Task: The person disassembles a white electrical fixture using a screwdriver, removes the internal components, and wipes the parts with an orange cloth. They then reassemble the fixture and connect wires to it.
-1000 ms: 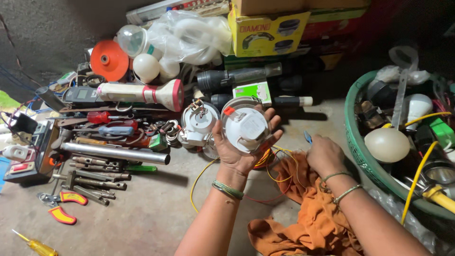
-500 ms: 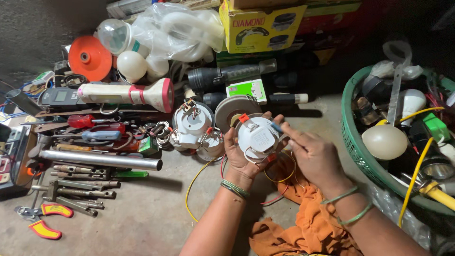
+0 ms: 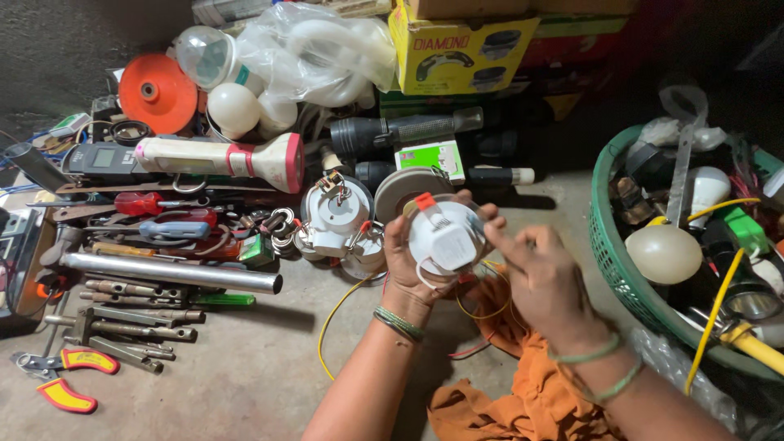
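The left hand [image 3: 408, 269] cups a round white lamp part [image 3: 445, 238] from below, fingers curled around its rim, above the floor [image 3: 245, 376] near its middle. The right hand [image 3: 543, 282] comes from the side, its fingertips [image 3: 496, 237] pinching at the part's edge (what exactly they grip I cannot tell). It looks like an inspection or fitting step; the next move needs a steady, fine turn. A green basket [image 3: 608, 261] stands at the right.

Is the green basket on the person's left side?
No, the green basket sits at the right of the view, beyond the right hand, opposite the left hand.
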